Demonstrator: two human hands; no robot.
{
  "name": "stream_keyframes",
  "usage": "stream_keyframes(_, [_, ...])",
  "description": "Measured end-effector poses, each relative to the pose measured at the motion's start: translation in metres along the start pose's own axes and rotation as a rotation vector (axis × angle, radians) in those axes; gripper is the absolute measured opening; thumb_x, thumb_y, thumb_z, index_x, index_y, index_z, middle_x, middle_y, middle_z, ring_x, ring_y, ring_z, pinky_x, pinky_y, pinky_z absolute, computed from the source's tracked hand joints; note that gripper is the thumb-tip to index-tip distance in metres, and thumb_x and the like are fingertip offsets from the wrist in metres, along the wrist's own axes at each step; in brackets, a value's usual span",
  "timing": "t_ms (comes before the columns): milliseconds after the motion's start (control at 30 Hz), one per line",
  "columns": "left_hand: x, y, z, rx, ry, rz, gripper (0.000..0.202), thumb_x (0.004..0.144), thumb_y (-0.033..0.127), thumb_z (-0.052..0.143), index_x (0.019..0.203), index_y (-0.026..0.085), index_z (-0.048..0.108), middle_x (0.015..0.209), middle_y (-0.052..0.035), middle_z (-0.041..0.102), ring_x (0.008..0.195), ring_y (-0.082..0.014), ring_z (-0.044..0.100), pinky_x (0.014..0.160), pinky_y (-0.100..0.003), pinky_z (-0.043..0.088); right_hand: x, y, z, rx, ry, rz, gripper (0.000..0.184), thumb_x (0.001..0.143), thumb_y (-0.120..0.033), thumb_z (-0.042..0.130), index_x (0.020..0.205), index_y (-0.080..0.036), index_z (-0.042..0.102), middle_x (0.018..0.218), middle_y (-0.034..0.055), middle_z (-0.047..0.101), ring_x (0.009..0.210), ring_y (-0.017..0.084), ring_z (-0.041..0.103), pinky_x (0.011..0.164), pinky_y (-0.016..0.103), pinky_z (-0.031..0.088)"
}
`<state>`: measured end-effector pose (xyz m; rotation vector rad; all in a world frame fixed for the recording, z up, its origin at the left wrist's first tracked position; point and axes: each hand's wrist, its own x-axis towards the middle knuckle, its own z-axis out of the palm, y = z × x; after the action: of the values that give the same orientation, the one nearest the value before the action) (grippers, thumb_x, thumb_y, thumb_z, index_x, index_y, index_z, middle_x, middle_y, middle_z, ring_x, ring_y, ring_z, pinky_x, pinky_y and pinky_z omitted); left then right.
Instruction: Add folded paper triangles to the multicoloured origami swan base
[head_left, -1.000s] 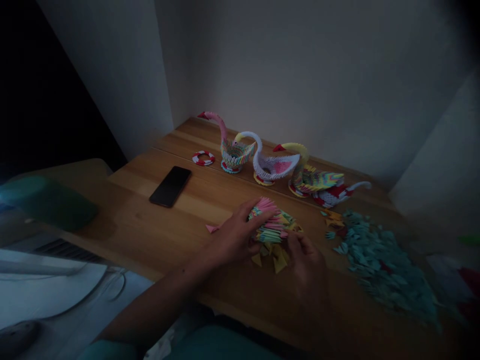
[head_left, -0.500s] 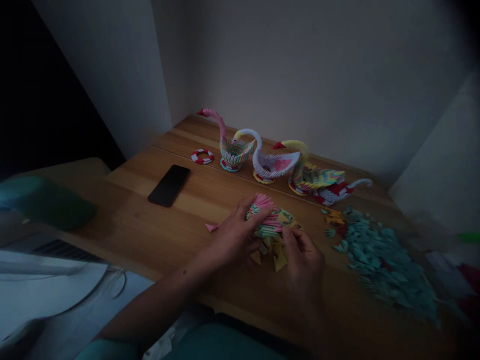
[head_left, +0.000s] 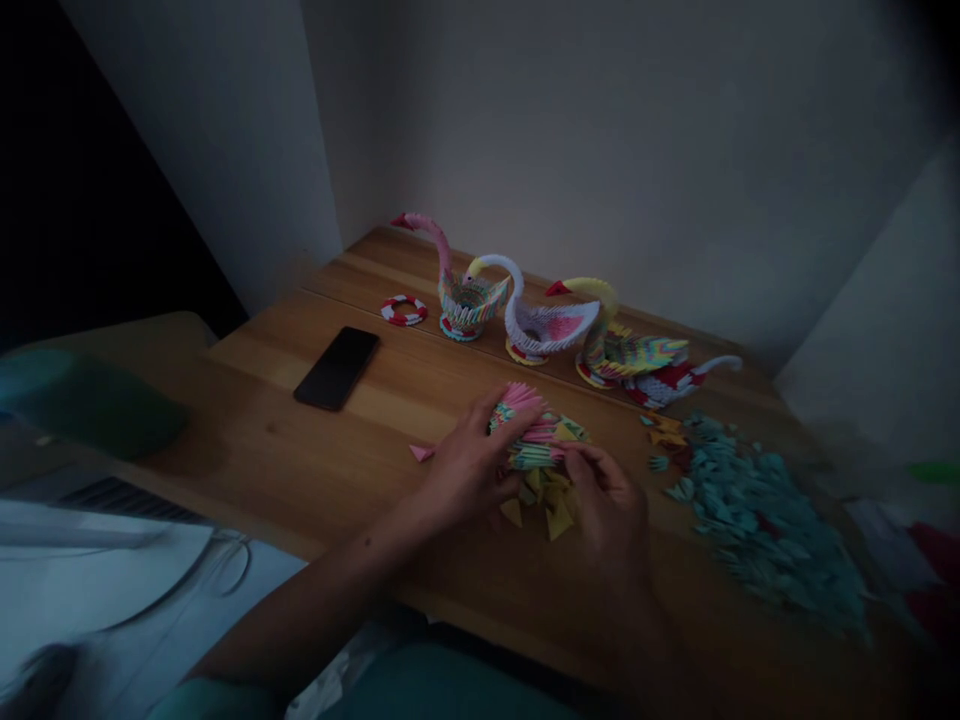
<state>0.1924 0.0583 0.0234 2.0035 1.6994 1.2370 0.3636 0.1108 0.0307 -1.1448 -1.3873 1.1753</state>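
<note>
A half-built paper model (head_left: 538, 430) of pink, green and yellow folded pieces rests on the wooden table (head_left: 315, 450). My left hand (head_left: 469, 468) curls round its near left side and steadies it. My right hand (head_left: 609, 505) pinches at the model's right edge with thumb and fingertips; what sits between them is too small to make out. Loose yellow paper pieces (head_left: 551, 508) lie just below the model, between my hands. One pink piece (head_left: 421, 452) lies to the left of my left hand.
Several finished paper swans (head_left: 547, 325) stand in a row along the back wall, with a red and white paper ring (head_left: 403, 311) at their left. A black phone (head_left: 337, 367) lies left of centre. A heap of teal paper pieces (head_left: 757, 520) spreads at the right.
My right hand has moved up and in to the model's right edge. The left hand has stayed on the model. The view has shifted slightly.
</note>
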Motion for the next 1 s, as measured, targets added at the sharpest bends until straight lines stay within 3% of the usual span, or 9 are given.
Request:
stream_keyframes(167, [0.0,0.001,0.0,-0.003,-0.016,0.01,0.084,0.07,0.011,0.067,0.146,0.032,0.036,0.155,-0.0104,0.023,0.138,-0.0323,0.033,0.107,-0.047,0.04,0.007,0.0,-0.012,-0.085,-0.124,-0.018,0.028,0.07,-0.046,0.078,0.083,-0.022,0.074,0.081,0.0035,0.072,0.075,0.018,0.063,0.069,0.029,0.05])
stream_keyframes(400, [0.0,0.002,0.0,0.019,-0.031,0.038,0.085,0.07,0.009,0.065,0.146,0.032,0.036,0.155,-0.0106,0.023,0.139,-0.0321,0.031,0.108,-0.047,0.039,0.017,0.005,-0.021,-0.069,-0.262,0.093,0.031,0.067,-0.046,0.08,0.084,-0.022,0.072,0.079,0.0025,0.071,0.073,0.017,0.064,0.066,0.028,0.051])
stream_keyframes(567, [0.0,0.002,0.002,0.045,-0.027,0.059,0.081,0.069,0.007,0.063,0.143,0.032,0.041,0.155,-0.0108,0.023,0.14,-0.0325,0.031,0.106,-0.046,0.042,0.024,-0.002,-0.024,-0.08,-0.377,0.129,0.035,0.066,-0.044,0.082,0.089,-0.023,0.068,0.088,0.0036,0.073,0.082,0.02,0.067,0.075,0.031,0.053])
stream_keyframes(800, [0.0,0.0,0.003,0.062,-0.018,0.06,0.083,0.071,0.009,0.064,0.145,0.033,0.037,0.157,-0.0104,0.02,0.141,-0.0336,0.029,0.108,-0.048,0.039,0.019,-0.008,-0.014,-0.046,-0.363,0.116,0.05,0.069,-0.048,0.079,0.111,-0.025,0.065,0.102,0.0064,0.074,0.096,0.023,0.068,0.086,0.036,0.053])
stream_keyframes(900, [-0.001,0.001,0.002,0.057,-0.019,0.04,0.085,0.07,0.009,0.065,0.146,0.033,0.035,0.158,-0.0101,0.018,0.141,-0.0331,0.029,0.109,-0.047,0.039,0.018,-0.009,-0.012,-0.054,-0.315,0.149,0.047,0.066,-0.054,0.078,0.101,-0.023,0.071,0.1,0.0068,0.074,0.094,0.024,0.068,0.083,0.035,0.053])
stream_keyframes(1000, [-0.001,0.001,0.002,0.037,-0.017,0.042,0.085,0.071,0.012,0.068,0.146,0.034,0.034,0.158,-0.01,0.019,0.141,-0.0329,0.029,0.109,-0.047,0.039,0.017,-0.012,-0.01,-0.059,-0.253,0.199,0.046,0.059,-0.056,0.082,0.086,-0.02,0.074,0.087,0.0056,0.074,0.082,0.022,0.067,0.075,0.033,0.053])
